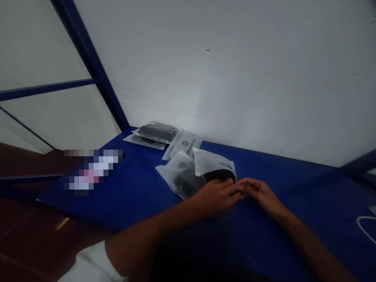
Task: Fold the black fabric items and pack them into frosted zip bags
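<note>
A frosted plastic bag (216,161) with a black item (221,175) inside lies tilted up in front of me on the blue table (132,196). My left hand (219,196) is closed at the near right edge of this bag, the palm turned down. From the right, my right hand (261,194) meets the left fingertips by the bag's corner, its thumb and fingers pinched together. What sits between those fingertips is too small and dark to tell. Under and left of the bag is another frosted bag (176,172) with dark contents.
Behind lie a frosted bag with printed lettering (183,145) and a small stack of bags with black contents (158,131). A pixelated object (96,172) rests at the left. A white wall (235,78) and a blue metal frame (96,70) bound the table. At far right shows a white cable (362,225).
</note>
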Available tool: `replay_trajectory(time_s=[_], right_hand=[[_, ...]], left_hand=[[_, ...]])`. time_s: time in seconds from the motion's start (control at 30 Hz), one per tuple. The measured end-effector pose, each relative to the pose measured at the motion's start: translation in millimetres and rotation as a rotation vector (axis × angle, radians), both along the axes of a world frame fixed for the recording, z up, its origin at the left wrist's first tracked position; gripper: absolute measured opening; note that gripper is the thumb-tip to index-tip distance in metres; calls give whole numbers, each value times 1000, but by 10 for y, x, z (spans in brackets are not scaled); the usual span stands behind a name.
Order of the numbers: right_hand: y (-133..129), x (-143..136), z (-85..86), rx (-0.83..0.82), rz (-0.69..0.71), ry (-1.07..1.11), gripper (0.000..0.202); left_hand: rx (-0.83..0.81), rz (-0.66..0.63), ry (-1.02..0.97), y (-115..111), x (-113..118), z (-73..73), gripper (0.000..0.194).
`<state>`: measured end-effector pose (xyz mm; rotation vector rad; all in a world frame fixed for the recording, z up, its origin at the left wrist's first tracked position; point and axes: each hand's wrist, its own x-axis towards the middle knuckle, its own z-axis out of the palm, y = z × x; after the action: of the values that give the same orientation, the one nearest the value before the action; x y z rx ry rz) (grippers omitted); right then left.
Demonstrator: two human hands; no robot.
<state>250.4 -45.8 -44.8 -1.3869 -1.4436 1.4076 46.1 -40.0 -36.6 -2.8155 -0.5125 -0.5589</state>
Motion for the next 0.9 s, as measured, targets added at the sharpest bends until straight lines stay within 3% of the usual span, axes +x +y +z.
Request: replay_trajectory(time_s=[0.23,0.43,0.9], right_hand=[[-43,56,1,261,123,-196,17],[-66,47,-36,592,109,-504,12],[-62,132,-68,850,258,-603,13]], left_hand=[[-14,3,-5,17,-2,-23,14],[-24,12,-60,32,8,-38,12],[-58,24,-26,21,7,-10,12]])
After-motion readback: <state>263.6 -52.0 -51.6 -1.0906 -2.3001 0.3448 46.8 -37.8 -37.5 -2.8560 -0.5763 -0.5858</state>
